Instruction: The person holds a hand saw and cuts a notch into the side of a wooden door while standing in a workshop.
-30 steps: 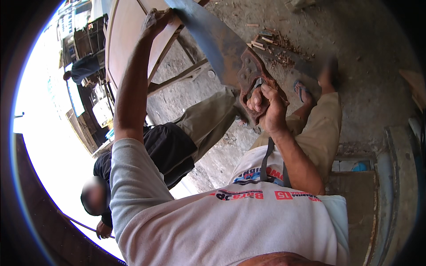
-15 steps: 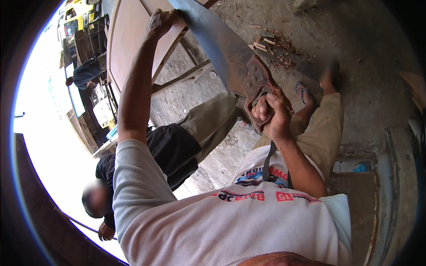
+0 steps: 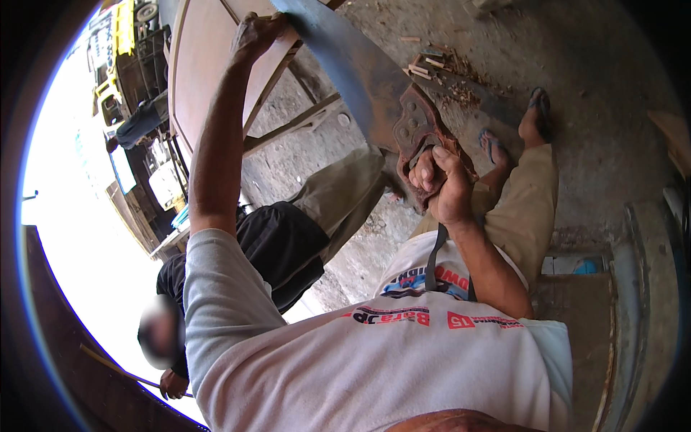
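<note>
A handsaw (image 3: pixel 360 79) with a wide steel blade, rusty near the worn handle, slants across the upper middle. My right hand (image 3: pixel 443 180) grips its handle, fingers curled through the opening. At the blade's far end, my left hand (image 3: pixel 258 32) has its fingers closed on the blade, my arm stretched out. Behind that arm stands a large pinkish wooden panel (image 3: pixel 198 68) on a timber frame (image 3: pixel 291 122), with curved-looking edges.
Close on my left stands a person in dark top (image 3: pixel 281 245) and khaki trousers. Wood offcuts (image 3: pixel 428 68) and shavings litter the concrete floor (image 3: pixel 583 180) by my sandaled feet (image 3: pixel 533 115). A yellow vehicle (image 3: pixel 124 29) and another person (image 3: pixel 137 122) are farther left. A concrete ledge (image 3: pixel 640 259) runs at right.
My right hand and the saw handle are slightly lower and farther right than a second ago. The grip is unchanged. More of the yellow vehicle shows at upper left.
</note>
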A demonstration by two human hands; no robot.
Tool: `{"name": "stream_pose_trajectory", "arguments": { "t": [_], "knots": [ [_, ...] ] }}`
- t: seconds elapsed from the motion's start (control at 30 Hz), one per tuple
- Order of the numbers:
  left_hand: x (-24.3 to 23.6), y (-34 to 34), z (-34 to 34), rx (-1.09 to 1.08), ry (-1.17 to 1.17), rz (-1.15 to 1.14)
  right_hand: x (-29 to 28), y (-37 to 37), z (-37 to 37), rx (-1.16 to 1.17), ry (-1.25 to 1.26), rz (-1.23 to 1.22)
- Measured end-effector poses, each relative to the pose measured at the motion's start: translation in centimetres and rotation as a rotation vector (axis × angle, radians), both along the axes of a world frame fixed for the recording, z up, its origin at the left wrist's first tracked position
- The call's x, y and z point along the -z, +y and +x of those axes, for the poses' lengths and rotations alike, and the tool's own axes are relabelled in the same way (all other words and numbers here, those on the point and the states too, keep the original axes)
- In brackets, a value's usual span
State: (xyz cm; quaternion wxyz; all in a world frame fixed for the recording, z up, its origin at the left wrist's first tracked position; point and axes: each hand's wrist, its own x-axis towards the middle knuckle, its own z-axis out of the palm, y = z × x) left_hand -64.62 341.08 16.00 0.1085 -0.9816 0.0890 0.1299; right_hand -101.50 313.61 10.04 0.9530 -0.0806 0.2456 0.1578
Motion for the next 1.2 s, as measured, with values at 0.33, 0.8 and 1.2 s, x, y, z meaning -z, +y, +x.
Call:
{"name": "stream_pose_trajectory", "arguments": {
  "t": [0.33,0.8,1.2],
  "knots": [
    [-0.7,-2.1,-0.4,-0.014,0.084,0.019,0.0,0.1,0.8,0.037,-0.010,-0.040],
    [-0.7,-2.6,-0.3,0.048,0.078,0.049,0.4,-0.1,0.2,0.025,-0.036,-0.027],
    [-0.1,-0.8,-0.1,-0.051,0.011,0.034,0.2,-0.5,2.1,0.030,-0.009,-0.073]
  ]
}}
